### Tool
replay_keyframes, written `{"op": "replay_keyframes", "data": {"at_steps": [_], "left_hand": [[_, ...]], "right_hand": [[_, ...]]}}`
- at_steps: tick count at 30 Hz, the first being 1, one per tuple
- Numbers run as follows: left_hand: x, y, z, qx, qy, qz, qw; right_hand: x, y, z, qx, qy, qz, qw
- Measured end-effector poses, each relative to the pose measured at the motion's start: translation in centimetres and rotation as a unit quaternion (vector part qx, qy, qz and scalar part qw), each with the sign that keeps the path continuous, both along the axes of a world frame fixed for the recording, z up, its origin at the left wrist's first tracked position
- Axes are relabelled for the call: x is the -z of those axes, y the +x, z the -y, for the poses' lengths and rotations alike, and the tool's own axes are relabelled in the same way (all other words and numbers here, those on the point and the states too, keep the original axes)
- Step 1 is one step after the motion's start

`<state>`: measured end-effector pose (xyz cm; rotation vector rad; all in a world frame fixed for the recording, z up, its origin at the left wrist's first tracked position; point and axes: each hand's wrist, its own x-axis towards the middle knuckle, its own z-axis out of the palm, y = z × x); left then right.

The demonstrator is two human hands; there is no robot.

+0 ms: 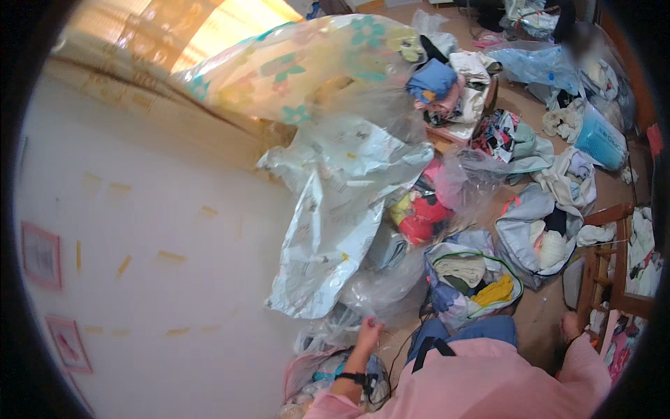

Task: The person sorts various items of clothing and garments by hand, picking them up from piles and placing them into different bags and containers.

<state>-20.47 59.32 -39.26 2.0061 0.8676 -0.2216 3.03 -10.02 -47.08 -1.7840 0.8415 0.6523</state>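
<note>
My left hand [369, 334], with a dark band on its wrist, has its fingers curled at the gathered lower end of a clear plastic bag [390, 288]. Above that bag spreads a large, crumpled silvery-white plastic sheet [335, 225]. Right of it, an open zippered fabric bag [437, 283] with a green edge holds folded clothes, among them a mustard-yellow garment [493, 291]. My right hand [569, 326] hangs low beside a brown wooden frame [589, 277]; its fingers are too unclear to read.
A flower-printed plastic sheet [324, 57] bulges near the window. Clothes are piled on a low stand [445, 137]. A grey bag [515, 235] and a blue package [602, 137] lie on the right. Another stuffed bag [309, 366] and a dark cable [404, 350] are near my left arm.
</note>
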Motion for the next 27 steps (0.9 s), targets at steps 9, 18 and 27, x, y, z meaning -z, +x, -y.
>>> {"op": "replay_keyframes", "data": {"at_steps": [9,18,27], "left_hand": [[-2.7,-0.7,-17.6,-0.188,0.210,-0.133,0.950],[-10.5,6.6,-32.2,-0.084,0.412,-0.271,0.866],[0.4,-4.2,-22.6,0.034,0.094,-0.228,0.969]], "right_hand": [[-13.9,-12.7,-8.4,-0.009,-0.058,-0.160,0.985],[-18.3,-16.2,-6.1,-0.011,0.002,-0.108,0.994],[-20.1,-14.5,-9.9,-0.050,-0.021,-0.115,0.992]]}}
